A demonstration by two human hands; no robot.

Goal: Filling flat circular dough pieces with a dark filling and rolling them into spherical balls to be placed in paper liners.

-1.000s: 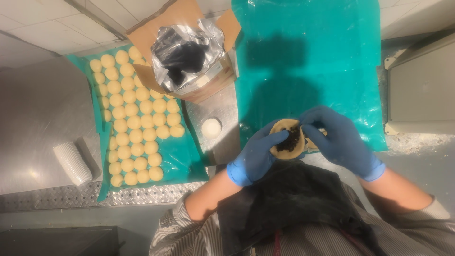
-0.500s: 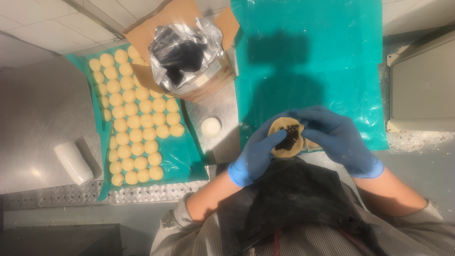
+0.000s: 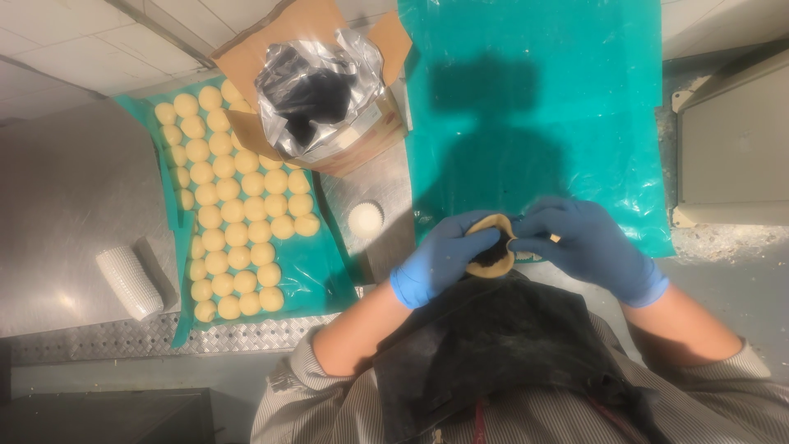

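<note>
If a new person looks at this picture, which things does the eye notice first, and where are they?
First, the two blue-gloved hands low in the middle: the left hand cups a flat dough round with dark filling, and the right hand pinches its edge. Next, the rows of pale dough balls on a green sheet at the left. Behind them stands an open cardboard box lined with foil, holding dark filling.
</note>
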